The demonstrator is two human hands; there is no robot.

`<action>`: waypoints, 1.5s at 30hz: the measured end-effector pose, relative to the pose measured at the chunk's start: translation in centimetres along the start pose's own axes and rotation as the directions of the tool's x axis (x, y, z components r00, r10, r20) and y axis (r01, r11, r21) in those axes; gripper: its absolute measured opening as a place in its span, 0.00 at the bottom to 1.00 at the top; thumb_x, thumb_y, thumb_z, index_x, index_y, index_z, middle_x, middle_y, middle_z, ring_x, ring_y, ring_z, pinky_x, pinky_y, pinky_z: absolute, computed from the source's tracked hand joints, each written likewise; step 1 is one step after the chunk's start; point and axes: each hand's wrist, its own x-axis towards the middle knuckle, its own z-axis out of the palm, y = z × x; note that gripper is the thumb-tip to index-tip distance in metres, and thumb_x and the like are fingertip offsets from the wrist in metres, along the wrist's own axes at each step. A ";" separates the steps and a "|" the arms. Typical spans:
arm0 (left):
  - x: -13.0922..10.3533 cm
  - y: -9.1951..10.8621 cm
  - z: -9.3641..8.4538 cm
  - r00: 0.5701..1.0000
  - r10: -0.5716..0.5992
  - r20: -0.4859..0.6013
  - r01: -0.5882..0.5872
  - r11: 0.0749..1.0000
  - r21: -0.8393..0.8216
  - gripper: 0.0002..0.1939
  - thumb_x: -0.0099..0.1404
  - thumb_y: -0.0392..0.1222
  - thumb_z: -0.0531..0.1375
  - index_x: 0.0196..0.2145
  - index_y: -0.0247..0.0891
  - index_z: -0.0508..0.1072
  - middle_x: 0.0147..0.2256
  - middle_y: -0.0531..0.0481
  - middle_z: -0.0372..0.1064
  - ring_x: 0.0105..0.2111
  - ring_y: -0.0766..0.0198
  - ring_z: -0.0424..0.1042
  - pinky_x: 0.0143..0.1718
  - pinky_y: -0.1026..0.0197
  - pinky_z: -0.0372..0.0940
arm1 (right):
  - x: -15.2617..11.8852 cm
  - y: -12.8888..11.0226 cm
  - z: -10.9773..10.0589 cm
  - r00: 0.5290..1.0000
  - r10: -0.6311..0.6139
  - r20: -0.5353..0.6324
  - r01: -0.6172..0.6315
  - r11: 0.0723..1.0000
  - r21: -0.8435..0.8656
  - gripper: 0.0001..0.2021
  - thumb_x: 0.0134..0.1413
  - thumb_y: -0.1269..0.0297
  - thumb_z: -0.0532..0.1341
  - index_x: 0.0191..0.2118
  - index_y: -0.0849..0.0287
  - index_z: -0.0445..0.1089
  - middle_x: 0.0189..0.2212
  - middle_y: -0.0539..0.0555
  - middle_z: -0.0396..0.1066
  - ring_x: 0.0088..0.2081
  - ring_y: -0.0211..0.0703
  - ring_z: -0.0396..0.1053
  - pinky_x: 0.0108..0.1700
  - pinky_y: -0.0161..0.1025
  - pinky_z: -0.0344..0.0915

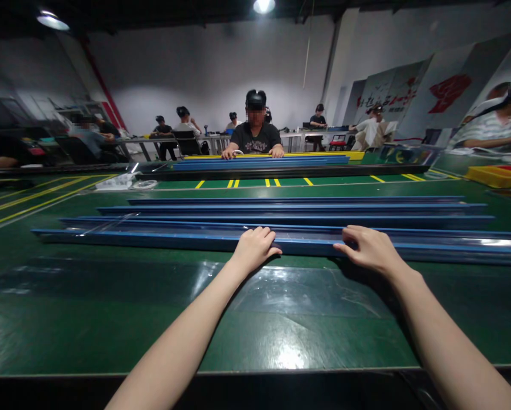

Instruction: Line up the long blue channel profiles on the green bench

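Both hands are on the nearest long blue channel (pixel 152 240), which runs across nearly the whole view on the green table. My left hand (pixel 255 246) bends its fingers over the upper edge near the middle, with the thumb against the near face. To the right, my right hand (pixel 368 247) pinches the same channel, fingers over the far side and thumb in front. Behind it lie several more blue channels (pixel 293 220), roughly parallel. A clear plastic strip (pixel 298 287) lies flat on the table in front, partly under my forearms.
A black long profile (pixel 281 171) and thin blue ones lie farther back, before a co-worker (pixel 257 134) with both hands at a yellow strip. A yellow tray (pixel 497 176) sits at the right. The table's near edge (pixel 281 371) runs below my arms.
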 end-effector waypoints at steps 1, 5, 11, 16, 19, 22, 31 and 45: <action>0.0 0.0 0.0 1.000 0.001 -0.004 -0.001 1.000 0.001 0.18 0.58 0.55 0.53 0.32 0.36 0.65 0.34 0.48 0.66 0.35 0.62 0.64 0.32 0.62 0.56 | 0.0 -0.1 0.1 1.000 -0.011 0.000 0.011 1.000 0.002 0.17 0.50 0.49 0.49 0.25 0.57 0.62 0.26 0.51 0.66 0.28 0.40 0.63 0.25 0.34 0.49; 0.0 0.0 0.1 1.000 0.002 -0.013 -0.002 1.000 -0.010 0.18 0.58 0.55 0.53 0.32 0.36 0.65 0.34 0.48 0.66 0.35 0.61 0.64 0.32 0.62 0.55 | 0.3 -1.2 0.3 0.999 -0.039 -0.038 0.039 0.999 0.017 0.17 0.52 0.51 0.47 0.26 0.57 0.63 0.27 0.52 0.66 0.29 0.40 0.63 0.26 0.34 0.51; 0.0 0.1 0.0 1.000 0.001 -0.014 -0.001 1.000 -0.022 0.17 0.58 0.54 0.54 0.32 0.36 0.65 0.34 0.48 0.65 0.36 0.61 0.64 0.32 0.62 0.55 | 1.1 -3.8 0.8 0.982 -0.158 -0.099 0.163 0.986 0.043 0.15 0.53 0.51 0.48 0.30 0.57 0.63 0.30 0.53 0.65 0.34 0.41 0.62 0.30 0.35 0.54; 0.0 0.2 0.1 1.000 -0.007 -0.012 0.006 0.999 -0.040 0.16 0.58 0.54 0.54 0.32 0.36 0.65 0.35 0.48 0.65 0.36 0.61 0.64 0.32 0.62 0.55 | 1.2 -4.0 1.3 0.983 -0.139 -0.117 0.148 0.986 0.070 0.15 0.54 0.52 0.48 0.29 0.57 0.62 0.29 0.53 0.64 0.31 0.39 0.61 0.27 0.33 0.53; 0.1 0.2 0.1 1.000 -0.004 -0.009 0.004 0.999 -0.044 0.16 0.58 0.54 0.54 0.32 0.36 0.65 0.34 0.48 0.66 0.35 0.61 0.64 0.31 0.62 0.55 | 1.2 -3.9 1.4 0.982 -0.138 -0.125 0.144 0.989 0.039 0.16 0.55 0.52 0.47 0.28 0.58 0.61 0.29 0.53 0.63 0.31 0.39 0.61 0.27 0.33 0.52; 0.0 0.1 0.0 1.000 -0.005 -0.005 0.005 0.999 -0.045 0.17 0.59 0.54 0.53 0.32 0.36 0.65 0.32 0.48 0.67 0.35 0.61 0.65 0.30 0.62 0.55 | 1.3 -4.0 1.4 0.982 -0.145 -0.121 0.147 0.989 0.012 0.16 0.55 0.53 0.47 0.28 0.58 0.61 0.29 0.53 0.63 0.31 0.39 0.61 0.27 0.34 0.52; 0.2 -0.2 0.0 0.999 -0.021 0.026 0.023 0.998 -0.057 0.18 0.59 0.56 0.51 0.29 0.37 0.66 0.28 0.48 0.68 0.32 0.61 0.65 0.29 0.63 0.55 | 1.3 -3.9 1.4 0.981 -0.146 -0.126 0.150 0.988 0.023 0.17 0.54 0.51 0.46 0.28 0.57 0.62 0.29 0.54 0.63 0.31 0.40 0.61 0.28 0.34 0.52; 0.2 -0.6 0.4 1.000 -0.014 0.019 0.015 0.998 -0.054 0.20 0.59 0.59 0.49 0.28 0.38 0.65 0.27 0.50 0.68 0.31 0.62 0.67 0.27 0.65 0.55 | 1.3 -4.1 1.0 0.983 -0.148 -0.113 0.152 0.988 0.036 0.16 0.54 0.52 0.48 0.28 0.58 0.62 0.29 0.54 0.64 0.31 0.40 0.62 0.27 0.33 0.53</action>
